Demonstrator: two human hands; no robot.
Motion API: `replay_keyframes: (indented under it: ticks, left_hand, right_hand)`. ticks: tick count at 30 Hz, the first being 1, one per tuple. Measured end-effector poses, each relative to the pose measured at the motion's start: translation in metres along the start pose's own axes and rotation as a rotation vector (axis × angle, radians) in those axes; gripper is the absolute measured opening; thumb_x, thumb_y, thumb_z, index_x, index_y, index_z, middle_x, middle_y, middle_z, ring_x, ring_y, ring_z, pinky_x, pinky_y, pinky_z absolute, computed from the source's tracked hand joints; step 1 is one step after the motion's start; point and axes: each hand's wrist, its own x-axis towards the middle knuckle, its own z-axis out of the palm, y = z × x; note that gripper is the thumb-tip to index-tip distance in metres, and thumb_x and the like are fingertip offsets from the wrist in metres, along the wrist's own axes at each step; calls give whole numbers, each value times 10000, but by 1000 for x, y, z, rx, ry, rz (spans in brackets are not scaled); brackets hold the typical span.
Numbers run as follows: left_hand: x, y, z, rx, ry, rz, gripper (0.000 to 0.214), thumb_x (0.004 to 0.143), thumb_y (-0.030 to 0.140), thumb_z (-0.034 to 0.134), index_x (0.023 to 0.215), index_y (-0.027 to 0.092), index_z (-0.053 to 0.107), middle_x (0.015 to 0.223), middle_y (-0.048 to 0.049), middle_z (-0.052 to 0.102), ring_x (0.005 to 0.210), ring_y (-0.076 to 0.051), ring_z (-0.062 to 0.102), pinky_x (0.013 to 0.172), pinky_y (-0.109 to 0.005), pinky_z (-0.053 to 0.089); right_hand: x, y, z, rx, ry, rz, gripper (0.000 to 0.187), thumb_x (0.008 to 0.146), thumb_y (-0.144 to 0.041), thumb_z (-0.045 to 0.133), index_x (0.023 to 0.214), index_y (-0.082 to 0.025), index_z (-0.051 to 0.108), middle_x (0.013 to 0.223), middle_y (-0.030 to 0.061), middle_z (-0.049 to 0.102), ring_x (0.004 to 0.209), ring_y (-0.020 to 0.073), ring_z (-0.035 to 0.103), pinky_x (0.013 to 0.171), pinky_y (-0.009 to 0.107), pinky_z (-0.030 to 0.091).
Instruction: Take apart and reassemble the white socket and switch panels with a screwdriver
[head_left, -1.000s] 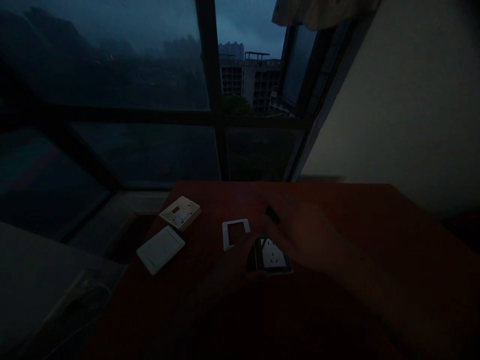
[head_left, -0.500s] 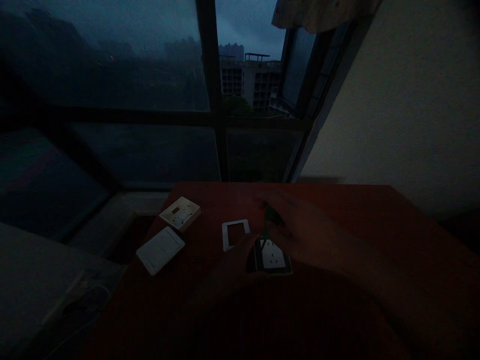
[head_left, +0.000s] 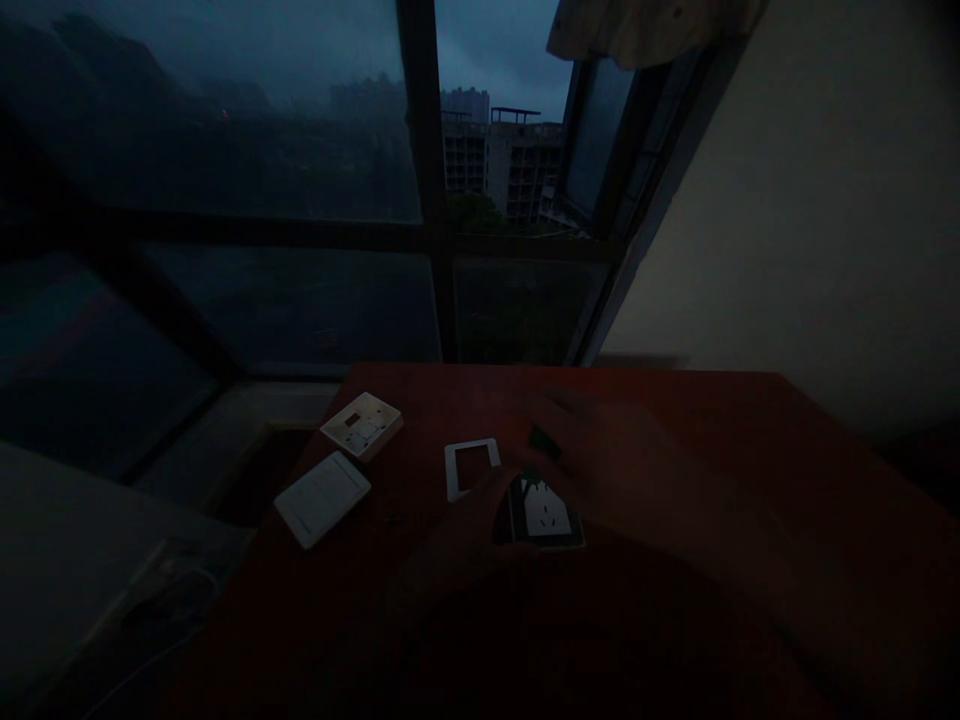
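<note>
The scene is very dark. A wall socket (head_left: 541, 510) with a white face and dark frame lies on the red-brown table (head_left: 712, 420). My left hand (head_left: 469, 525) rests against its left side with the fingers on its edge. My right hand (head_left: 592, 455) hovers over its far edge, fingers closed on a small dark tool (head_left: 544, 442) whose tip points down at the socket.
A white square frame (head_left: 471, 467) lies just left of the socket. Further left sit a white switch plate (head_left: 322, 497) and a white socket module (head_left: 361, 424) near the table's left edge. Large windows stand behind, a pale wall to the right.
My right hand with the small dark tool has shifted slightly and come down closer to the socket's far edge. The left hand and the socket have stayed put.
</note>
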Motion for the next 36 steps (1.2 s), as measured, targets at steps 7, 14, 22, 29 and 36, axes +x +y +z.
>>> replay_keyframes:
  ticks: [7,14,22,29,36]
  left_hand:
    - [1,5,-2,-25,-3,-3,871,707,337,773,1421,264,279,1452,-100,381,1316,-302,387,1057,-439,365]
    - [2,5,-2,-40,2,-13,851,699,333,775,1409,265,310,1421,-97,414,1272,-303,431,1028,-435,390]
    - [3,1,-1,-21,-16,-39,871,701,346,772,1422,263,291,1469,-98,357,1301,-313,401,1047,-451,370]
    - [3,0,-1,-34,4,9,842,715,360,765,1412,246,305,1448,-107,387,1304,-299,399,1060,-435,359]
    - [2,7,-4,-58,-1,-1,851,710,357,773,1416,280,305,1447,-82,398,1296,-292,412,1047,-424,376]
  right_hand:
    - [-1,-3,-2,-177,-12,116,195,900,-361,470,941,-200,573,831,61,661,646,199,613,477,286,282]
    - [1,5,-17,34,-131,-86,178,858,-217,536,1033,-188,558,980,61,639,795,173,615,621,272,393]
    - [12,-4,-12,-229,-132,85,318,950,-408,391,932,-173,604,863,82,681,714,221,641,520,284,334]
    - [3,5,-15,15,-136,-133,203,848,-207,526,1049,-179,543,997,73,630,774,165,609,604,260,391]
    - [7,-4,-9,-224,-90,-70,235,936,-365,445,982,-180,583,887,64,653,678,186,611,488,274,266]
